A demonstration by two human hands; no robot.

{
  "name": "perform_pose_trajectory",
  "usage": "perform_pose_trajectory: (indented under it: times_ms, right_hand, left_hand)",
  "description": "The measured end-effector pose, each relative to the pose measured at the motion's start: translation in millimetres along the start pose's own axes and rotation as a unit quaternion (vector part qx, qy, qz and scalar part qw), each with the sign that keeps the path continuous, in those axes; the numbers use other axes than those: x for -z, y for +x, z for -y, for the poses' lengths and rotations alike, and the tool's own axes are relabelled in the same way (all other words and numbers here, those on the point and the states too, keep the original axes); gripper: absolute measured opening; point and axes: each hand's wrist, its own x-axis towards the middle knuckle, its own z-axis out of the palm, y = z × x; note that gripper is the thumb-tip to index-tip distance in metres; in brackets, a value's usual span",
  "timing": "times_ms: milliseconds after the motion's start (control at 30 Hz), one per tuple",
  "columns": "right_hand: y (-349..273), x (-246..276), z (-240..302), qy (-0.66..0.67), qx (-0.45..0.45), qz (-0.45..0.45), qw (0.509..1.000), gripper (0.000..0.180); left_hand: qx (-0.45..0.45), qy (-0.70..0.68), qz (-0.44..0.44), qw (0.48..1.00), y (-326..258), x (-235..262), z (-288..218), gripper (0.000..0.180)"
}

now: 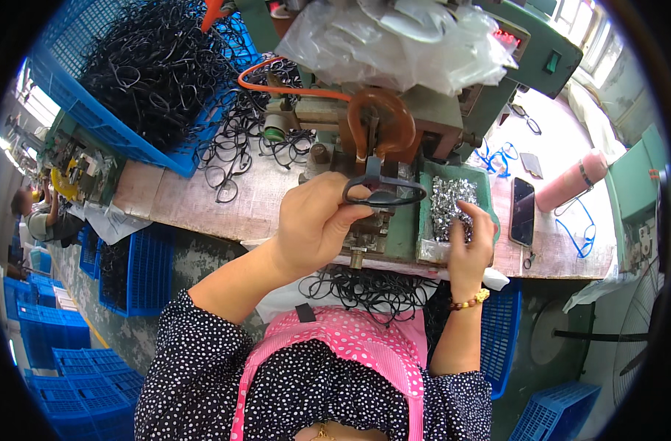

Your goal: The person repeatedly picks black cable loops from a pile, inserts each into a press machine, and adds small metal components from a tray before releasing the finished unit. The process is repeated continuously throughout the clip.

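Black frame [383,192] (an eyeglass front, by the look of it) sits pinched in the left hand [317,220], thumb under and fingers over its near edge, held up against the green machine [394,125] just below the brown curved guard [379,121]. Whether the frame is seated in the fixture or only held at it can't be told; the contact point is hidden.

Right hand [471,235] is down in the green tray [486,180], fingers curled into the small silver parts [451,202]. Can't tell if it has one picked up.

More black frames lie piled in the lap [372,287], loose on the bench [236,158], and heaped in the blue crate [152,66]. A phone [521,209] and a pink bottle [571,184] sit to the right, well apart from the hands. An orange hose [291,90] runs over the machine.

Risks, as a judgement:
- Left fingertips are close to the working point; if the machine cycles with the hand there, a pinch is likely.
- One-handed grip on a thin frame: it could tilt and seat crooked.
- Silver parts are small and loose, so a fumble drops one into the lap pile.
- The lap pile looks tangled and could snag.
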Motion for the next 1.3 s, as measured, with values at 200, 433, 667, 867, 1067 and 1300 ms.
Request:
perform_pose_trajectory:
  times_ms: [200, 433, 667, 867, 1067, 1300]
  right_hand:
    - [8, -19, 8, -0.134, 0.103, 0.037, 0.985, 0.014]
    - [2, -23, 7, 0.007, 0.016, -0.021, 1.0, 0.005]
    - [-9, -27, -5, 0.034, -0.011, -0.08, 0.996, 0.009]
    - [-11, -28, 1, 0.089, -0.06, -0.085, 0.991, 0.014]
    - [-6, -22, 6, 0.005, 0.06, -0.063, 0.996, 0.011]
    - [-8, -21, 6, -0.004, 0.047, -0.069, 0.996, 0.013]
  left_hand:
    - [-0.062, 0.028, -0.037, 0.997, 7, 1, -6, 0.02]
    - [-0.044, 0.155, -0.077, 0.984, -23, 32, 36, 0.02]
    - [0.19, 0.49, 0.015, 0.851, -133, 139, 147, 0.022]
    - [0.226, 0.37, 0.112, 0.894, -141, 135, 134, 0.016]
    - [0.406, 0.043, 0.019, 0.913, -76, 103, 88, 0.013]
    - [0.397, -0.121, -0.092, 0.905, -70, 69, 116, 0.013]
